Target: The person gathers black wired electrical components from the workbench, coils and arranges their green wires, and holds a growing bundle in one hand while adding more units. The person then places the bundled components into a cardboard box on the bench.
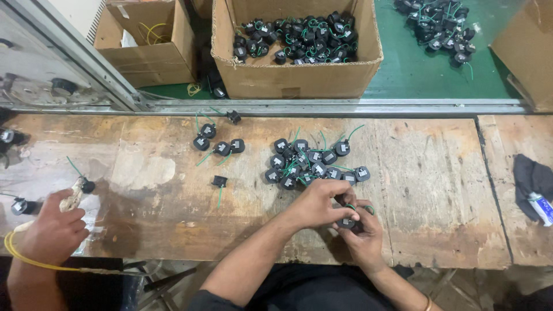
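Both of my hands meet over the front edge of the worn wooden bench point(438, 190). My left hand point(317, 203) reaches in from the left and pinches a small black part with a green wire point(346, 222) from above. My right hand point(364, 237) cups the same part from below. Just beyond my hands lies a pile of several like black parts with green wires point(314, 163). A smaller group of the same parts point(218, 144) lies further left, with one alone point(219, 181) nearer the front.
A co-worker's hand point(53, 230) at the left edge holds a pale piece beside a yellow cable point(26, 259). Behind the bench stand an open cardboard box of black parts point(296, 78) and another box point(144, 57). A dark cloth point(530, 175) lies at right.
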